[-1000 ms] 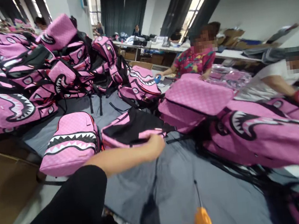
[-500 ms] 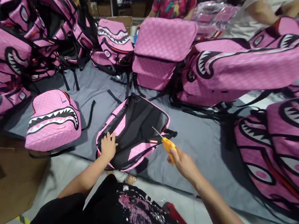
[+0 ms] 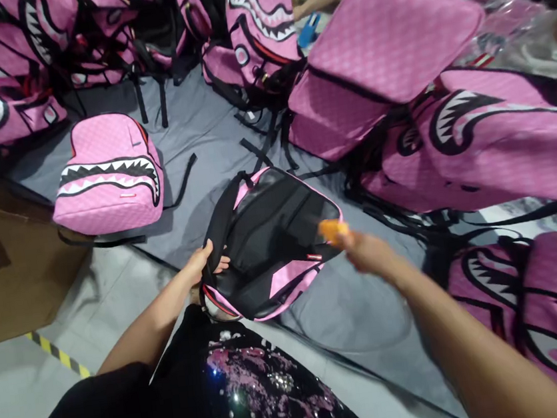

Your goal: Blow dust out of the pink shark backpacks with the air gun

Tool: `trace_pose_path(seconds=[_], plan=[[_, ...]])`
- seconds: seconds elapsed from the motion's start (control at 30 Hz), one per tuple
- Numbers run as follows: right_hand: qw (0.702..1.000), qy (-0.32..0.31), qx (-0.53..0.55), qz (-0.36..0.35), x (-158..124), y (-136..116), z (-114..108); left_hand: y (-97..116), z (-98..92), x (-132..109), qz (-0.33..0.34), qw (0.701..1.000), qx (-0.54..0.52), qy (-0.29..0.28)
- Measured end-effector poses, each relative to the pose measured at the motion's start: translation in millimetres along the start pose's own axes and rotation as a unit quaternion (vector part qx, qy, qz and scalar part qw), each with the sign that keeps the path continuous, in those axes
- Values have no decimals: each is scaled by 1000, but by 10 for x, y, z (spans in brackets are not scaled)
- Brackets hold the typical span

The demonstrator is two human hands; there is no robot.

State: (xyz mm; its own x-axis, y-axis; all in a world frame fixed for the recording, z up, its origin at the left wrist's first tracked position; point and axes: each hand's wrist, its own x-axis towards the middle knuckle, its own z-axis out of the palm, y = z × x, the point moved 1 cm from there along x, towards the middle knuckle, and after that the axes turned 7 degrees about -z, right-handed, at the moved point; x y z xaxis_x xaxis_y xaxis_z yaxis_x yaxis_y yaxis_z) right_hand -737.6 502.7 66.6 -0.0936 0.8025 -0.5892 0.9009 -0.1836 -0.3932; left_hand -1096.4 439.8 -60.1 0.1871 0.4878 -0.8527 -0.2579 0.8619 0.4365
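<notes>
A pink backpack (image 3: pixel 272 243) lies back side up on the grey mat (image 3: pixel 358 294), its black back panel and straps showing. My left hand (image 3: pixel 203 264) grips the backpack's left edge near a black strap, fingers curled around it. My right hand (image 3: pixel 363 249) is blurred and closed around an orange-handled tool (image 3: pixel 334 229), held at the backpack's right edge. The tool's tip is hidden against the black panel.
A second pink backpack with a shark mouth (image 3: pixel 109 178) stands to the left. Heaps of the same backpacks (image 3: pixel 492 138) fill the right and the far side. A cardboard sheet (image 3: pixel 9 273) lies left. Another person's hand (image 3: pixel 306 10) works at the far end.
The view has tilted down and nearer. My left hand slid from the panel to grip the backpack's edge, lifting it toward me. My right hand moved the orange tool up to the bag's right side.
</notes>
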Motion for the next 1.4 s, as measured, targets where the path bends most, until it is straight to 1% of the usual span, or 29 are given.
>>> trace_pose_path(seconds=[0.07, 0.1, 0.17, 0.2, 0.23, 0.33, 0.37, 0.43, 0.47, 0.5, 0.57, 0.6, 0.63, 0.67, 0.7, 0.73, 0.77, 0.83, 0.87, 0.9, 1.0, 1.03, 1.13, 1.17, 1.23, 1.27, 1.3, 1.33, 1.4], plan=[[998, 46, -15, 37, 54, -128, -94, 10, 8, 44, -20, 1000, -15, -11], [999, 18, -10, 24, 104, -229, -93, 15, 11, 63, -35, 999, -21, -9], [993, -108, 7, -48, 205, -461, -10, 23, 10, 107, -70, 997, -23, 3], [985, -148, 2, -85, 246, -566, 39, 26, 7, 136, -84, 996, -20, 11], [983, -148, -17, -110, 281, -650, 74, 28, 2, 171, -95, 995, -17, 18], [990, -40, -85, -107, 351, -773, 92, 30, -11, 288, -108, 994, 9, 28], [989, -48, -88, -108, 362, -796, 97, 30, -10, 320, -105, 993, 35, 35], [978, -136, -70, -142, 376, -866, 138, 29, 12, 351, -84, 988, 114, 60], [974, -153, -69, -153, 386, -913, 161, 23, 37, 345, -69, 983, 155, 77], [976, -135, -79, -153, 397, -961, 180, 9, 74, 322, -54, 976, 187, 96], [983, -48, -112, -136, 404, -1026, 190, -53, 184, 239, -14, 966, 221, 131], [983, -37, -122, -131, 387, -1028, 182, -98, 252, 188, 23, 954, 254, 156], [981, -70, -120, -132, 351, -1003, 165, -151, 326, 138, 71, 928, 316, 186], [976, -134, -106, -133, 296, -950, 133, -208, 401, 97, 124, 883, 398, 215], [968, -196, -85, -128, 224, -877, 83, -266, 473, 69, 173, 822, 488, 236], [967, -221, -69, -105, 143, -789, 11, -321, 536, 56, 210, 754, 571, 247], [975, -198, -65, -72, 60, -699, -72, -367, 583, 55, 230, 695, 635, 247], [994, -67, -91, -3, -112, -548, -223, -416, 640, 67, 242, 632, 699, 230], [994, -23, -106, 16, -198, -497, -258, -418, 661, 61, 246, 618, 713, 224], [993, -24, -112, 18, -275, -458, -258, -413, 688, 38, 250, 611, 718, 221], [982, -167, -82, -29, -426, -339, -150, -449, 859, -148, 289, 612, 702, 222], [981, -166, -90, -32, -443, -273, -134, -503, 954, -227, 312, 611, 698, 205], [979, 6, -197, 44, -482, 7, -206, -778, 1269, -371, 353, 587, 720, 106], [976, 22, -207, 67, -522, 105, -229, -870, 1348, -365, 337, 582, 735, 88], [985, -46, -147, 73, -673, 278, -223, -983, 1419, -282, 283, 598, 744, 97], [990, -91, -92, 62, -780, 352, -196, -989, 1410, -224, 265, 622, 729, 108], [992, -107, -42, 53, -901, 422, -162, -961, 1376, -167, 258, 662, 695, 110], [995, -91, -10, 50, -1025, 490, -122, -904, 1322, -117, 256, 717, 640, 103], [997, -9, 7, 78, -1257, 613, -16, -737, 1186, -44, 221, 854, 467, 67]])
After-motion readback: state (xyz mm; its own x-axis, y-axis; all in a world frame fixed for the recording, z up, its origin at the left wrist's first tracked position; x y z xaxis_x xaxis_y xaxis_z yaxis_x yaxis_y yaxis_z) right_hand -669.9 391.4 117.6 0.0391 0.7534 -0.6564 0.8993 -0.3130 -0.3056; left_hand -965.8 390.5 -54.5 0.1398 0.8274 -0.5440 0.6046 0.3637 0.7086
